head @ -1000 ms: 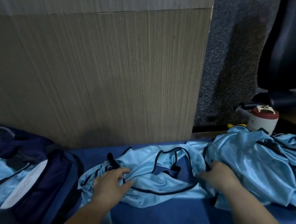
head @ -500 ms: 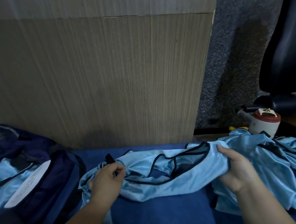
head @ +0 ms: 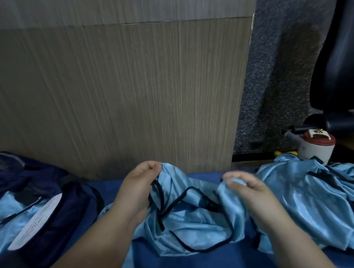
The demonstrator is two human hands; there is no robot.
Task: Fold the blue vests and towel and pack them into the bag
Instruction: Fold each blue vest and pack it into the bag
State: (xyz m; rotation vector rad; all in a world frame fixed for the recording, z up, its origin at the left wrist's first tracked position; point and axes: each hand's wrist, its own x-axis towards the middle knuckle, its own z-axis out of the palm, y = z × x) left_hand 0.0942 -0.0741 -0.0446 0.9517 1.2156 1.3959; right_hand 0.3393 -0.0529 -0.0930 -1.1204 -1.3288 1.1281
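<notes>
The fingers (head: 151,165) of the left hand (head: 137,189) are curled tight, pinching a raised peak of a light blue vest (head: 193,225) with dark piping along its edges. The right hand (head: 255,193) is slightly blurred; its fingers (head: 229,175) are bent round another bunch of the same vest, with a little cloth showing between thumb and fingertips. The vest sags between the two grips and hangs crumpled below them, one loop of its dark trim lying just under the left hand's fingers.

Beneath the fingers lies a dark blue towel (head: 206,265), spread flat, and the lower part of the vest rests on it. Right of the right hand's fingers, touching the held vest, is a heap of vests (head: 318,196) in the same shiny blue, unfolded and rumpled. Past that heap stands a white container with a red lid (head: 316,146), with a small yellow object (head: 286,152) just beside it, mostly hidden.

Well to the left of the left hand's fingers sits a dark navy bag (head: 75,208), open, with light blue cloth inside and a white card (head: 37,223) lying on top of it.

Beyond the fingers a wood-grain panel (head: 114,96) rises upright. To its right are grey carpet (head: 283,58) and a black chair (head: 346,42).
</notes>
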